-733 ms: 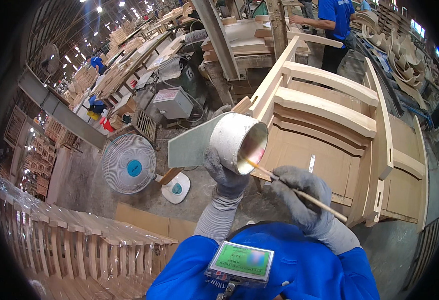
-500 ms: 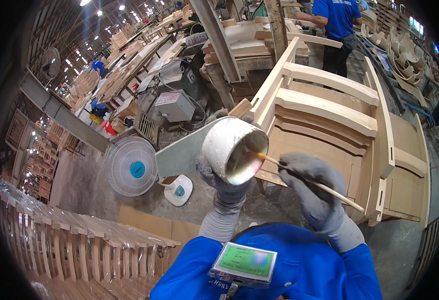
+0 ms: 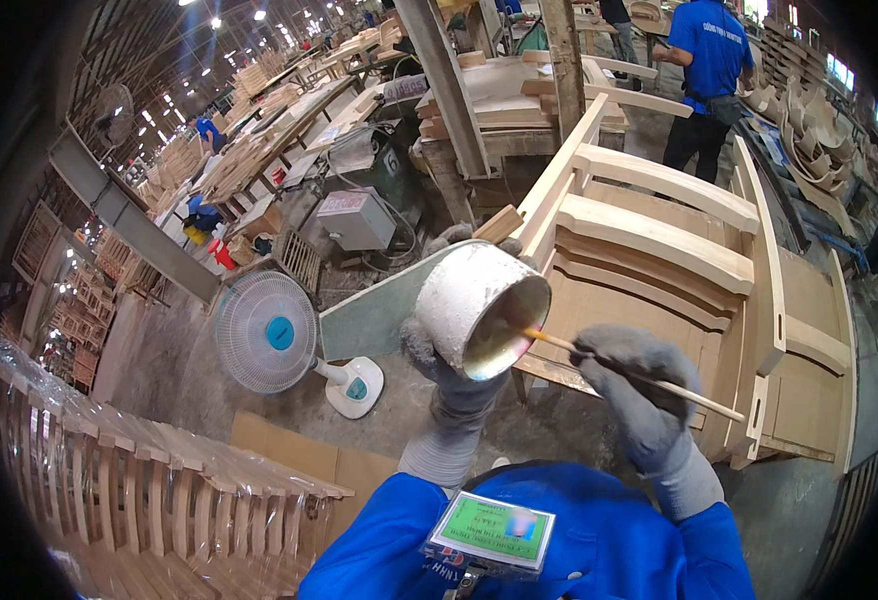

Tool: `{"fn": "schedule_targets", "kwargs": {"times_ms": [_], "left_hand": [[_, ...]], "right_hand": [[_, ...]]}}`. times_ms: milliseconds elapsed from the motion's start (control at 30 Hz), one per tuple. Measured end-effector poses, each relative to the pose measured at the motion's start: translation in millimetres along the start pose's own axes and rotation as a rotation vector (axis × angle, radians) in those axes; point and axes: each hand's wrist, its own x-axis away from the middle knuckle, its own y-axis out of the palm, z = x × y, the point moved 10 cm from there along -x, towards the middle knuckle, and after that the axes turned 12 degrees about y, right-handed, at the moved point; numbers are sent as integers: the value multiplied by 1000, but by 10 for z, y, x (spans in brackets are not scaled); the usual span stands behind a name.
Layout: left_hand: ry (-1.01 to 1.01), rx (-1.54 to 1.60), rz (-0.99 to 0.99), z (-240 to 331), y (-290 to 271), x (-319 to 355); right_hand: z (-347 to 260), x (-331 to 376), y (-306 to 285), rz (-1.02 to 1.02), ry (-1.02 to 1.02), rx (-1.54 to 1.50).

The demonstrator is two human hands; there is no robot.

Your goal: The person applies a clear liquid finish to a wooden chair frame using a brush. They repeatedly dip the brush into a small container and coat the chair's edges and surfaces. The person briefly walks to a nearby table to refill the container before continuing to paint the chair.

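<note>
My left hand [image 3: 449,370], in a grey glove, grips a round whitish pot [image 3: 459,298] from below and behind. The pot is tilted so its mouth faces right, and some pale, glossy stuff shows inside. Between the gloved fingers of my right hand [image 3: 644,380] is a thin wooden stick [image 3: 684,393]. Its yellowish tip points into the mouth of the pot. Just beyond my hands lies a pale wooden frame [image 3: 659,235] with curved cross rails.
A white fan [image 3: 269,332] stands on the floor at the left. Wrapped, slatted wooden parts [image 3: 149,490] fill the lower left. A grey metal box [image 3: 356,220] sits past the fan. At the far right a person in a blue shirt [image 3: 707,50] stands beyond the frame.
The pot and my left hand have shifted slightly right in view. The stick has drawn back a little, its yellowish tip now near the pot's rim. The person in blue has turned and moved right.
</note>
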Motion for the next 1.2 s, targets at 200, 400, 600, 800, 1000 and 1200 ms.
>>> {"fn": "schedule_targets", "kwargs": {"times_ms": [200, 400, 600, 800, 1000, 1200], "left_hand": [[-30, 74, -189, -28, 110, -32], [-18, -79, -235, -24, 162, -73], [-35, -104, -127, 85, 167, -126], [-43, -146, -169, 121, 171, -122], [289, -680, -45, 432, -205, -87], [689, -1657, -156, 479, -538, 428]], "right_hand": [[-41, 39, 11, -58, -13, -46], [-50, 61, 120, -168, -93, -104], [-133, 62, 85, -104, -222, 161], [210, 78, 181, -58, 6, -172], [762, 79, 291, 40, 439, -741], [875, -124, 384, -50, 198, 105]]}}
